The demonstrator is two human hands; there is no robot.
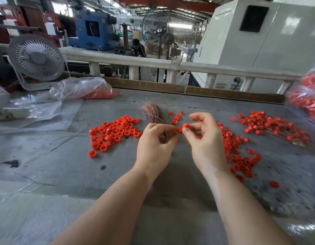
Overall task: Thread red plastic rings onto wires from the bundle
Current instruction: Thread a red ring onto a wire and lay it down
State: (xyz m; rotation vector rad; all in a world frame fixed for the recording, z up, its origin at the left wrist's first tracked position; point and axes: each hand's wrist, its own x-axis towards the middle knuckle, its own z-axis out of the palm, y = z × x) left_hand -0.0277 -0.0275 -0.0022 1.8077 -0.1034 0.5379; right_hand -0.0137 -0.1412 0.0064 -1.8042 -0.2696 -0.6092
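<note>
My left hand [155, 145] grips the lower end of a pinkish wire bundle [152, 112], which fans upward behind its fingers. Between thumb and forefinger my right hand [205, 140] pinches one red plastic ring [186, 126], right beside my left fingertips. Further red rings show between its other curled fingers. A thin wire between the two hands is too fine to make out. Loose red rings lie in a pile [114, 132] to the left and in a spread [241, 156] to the right. Rings threaded on wires form a heap [275, 127] at far right.
The grey table [64, 165] also carries clear plastic bags with red rings at back left [86, 90] and at the right edge [306, 98]. A white desk fan [35, 58] stands back left. Stray dark wires [70, 137] lie left of the pile. A white railing [153, 63] borders the far side.
</note>
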